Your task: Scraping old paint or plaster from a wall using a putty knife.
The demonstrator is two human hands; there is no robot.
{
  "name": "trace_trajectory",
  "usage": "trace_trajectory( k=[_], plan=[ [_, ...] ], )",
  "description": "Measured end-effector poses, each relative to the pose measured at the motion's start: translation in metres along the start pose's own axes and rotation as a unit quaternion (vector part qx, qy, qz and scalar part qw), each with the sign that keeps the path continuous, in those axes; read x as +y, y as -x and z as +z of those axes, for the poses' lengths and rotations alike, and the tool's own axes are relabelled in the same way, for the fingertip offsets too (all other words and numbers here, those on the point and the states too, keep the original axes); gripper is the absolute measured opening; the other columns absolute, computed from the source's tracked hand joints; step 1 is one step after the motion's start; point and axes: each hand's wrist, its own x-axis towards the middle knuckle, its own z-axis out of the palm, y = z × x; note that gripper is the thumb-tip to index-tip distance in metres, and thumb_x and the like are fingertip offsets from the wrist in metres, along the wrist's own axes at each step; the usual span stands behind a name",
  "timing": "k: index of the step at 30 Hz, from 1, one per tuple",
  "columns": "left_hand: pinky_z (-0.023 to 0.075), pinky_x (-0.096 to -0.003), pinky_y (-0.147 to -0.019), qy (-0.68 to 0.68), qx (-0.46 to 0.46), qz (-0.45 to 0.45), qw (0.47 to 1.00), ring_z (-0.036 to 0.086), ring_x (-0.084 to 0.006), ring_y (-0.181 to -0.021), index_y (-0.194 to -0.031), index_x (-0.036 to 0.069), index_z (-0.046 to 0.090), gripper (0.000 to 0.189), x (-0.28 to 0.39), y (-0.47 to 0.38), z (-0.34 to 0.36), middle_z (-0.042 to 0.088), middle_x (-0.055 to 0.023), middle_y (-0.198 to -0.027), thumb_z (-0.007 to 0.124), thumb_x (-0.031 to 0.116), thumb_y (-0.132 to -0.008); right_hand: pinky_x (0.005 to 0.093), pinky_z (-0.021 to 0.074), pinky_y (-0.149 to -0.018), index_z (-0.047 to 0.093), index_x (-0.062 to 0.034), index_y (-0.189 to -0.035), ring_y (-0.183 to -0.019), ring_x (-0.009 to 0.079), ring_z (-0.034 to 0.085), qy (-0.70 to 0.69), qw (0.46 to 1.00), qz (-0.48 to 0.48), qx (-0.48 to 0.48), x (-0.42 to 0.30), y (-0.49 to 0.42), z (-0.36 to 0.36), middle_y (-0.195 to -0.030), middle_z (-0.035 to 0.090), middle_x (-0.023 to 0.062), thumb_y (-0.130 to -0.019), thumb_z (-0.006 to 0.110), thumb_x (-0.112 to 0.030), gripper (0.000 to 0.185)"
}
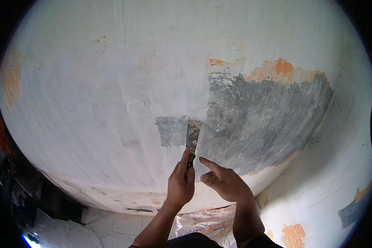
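Observation:
My left hand point(182, 184) is closed around the dark handle of a putty knife point(193, 135), its index finger laid along the handle towards the blade. The blade points up the picture, its tip at the top edge of a small grey patch on the wall point(111, 102). Just right of the handle is my right hand point(226, 183), index finger extended towards the knife, other fingers curled, holding nothing that shows. White coating covers the wall's left and upper parts; a large rough grey area point(266, 117) spreads to the right, edged above with an orange patch point(284, 66).
A side wall point(334, 173) with scratches and orange and grey patches meets this wall at the right. Crumpled plastic sheeting point(204, 221) lies below, between my forearms. Dark objects point(59, 201) stand at the lower left, near a pale tiled floor point(121, 228) with a thin cable point(91, 235).

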Motion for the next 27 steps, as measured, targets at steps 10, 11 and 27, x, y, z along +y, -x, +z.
trace_trajectory(
  k=[10,11,27],
  plan=[
    [0.0534,-0.0280,-0.055,0.327,-0.009,-0.285,0.901,0.062,-0.0155,-0.063,-0.136,0.000,0.033,0.039,0.021,-0.003,0.033,0.062,-0.0095,-0.080,0.043,0.016,-0.102,0.0595,0.0188,-0.113,0.040,-0.0187,-0.147,-0.141,0.0406,0.027,0.521,0.664,-0.352,0.406,0.047,-0.104,-0.091,-0.155,0.025,0.0183,-0.087,0.060,-0.052,0.071],
    [0.0541,-0.0284,-0.056,0.360,-0.046,-0.324,0.874,0.064,-0.0163,-0.064,-0.129,-0.003,0.039,0.035,0.013,0.001,0.034,0.063,-0.0111,-0.081,0.044,0.018,-0.102,0.0595,0.0156,-0.114,0.041,-0.0193,-0.147,-0.143,0.0394,0.024,0.553,0.623,-0.367,0.414,0.055,-0.112,-0.096,-0.156,0.024,0.0182,-0.088,0.055,-0.057,0.071],
    [0.0454,-0.0282,-0.048,0.284,-0.077,-0.295,0.909,0.059,-0.0157,-0.053,-0.099,0.001,0.050,0.026,0.042,-0.020,0.042,0.055,-0.0068,-0.067,0.041,0.025,-0.103,0.0526,0.0156,-0.117,0.059,-0.0210,-0.133,-0.143,0.0321,0.028,0.525,0.606,-0.415,0.431,0.069,-0.121,-0.101,-0.150,0.039,0.0134,-0.098,0.039,-0.047,0.048]
  ],
)
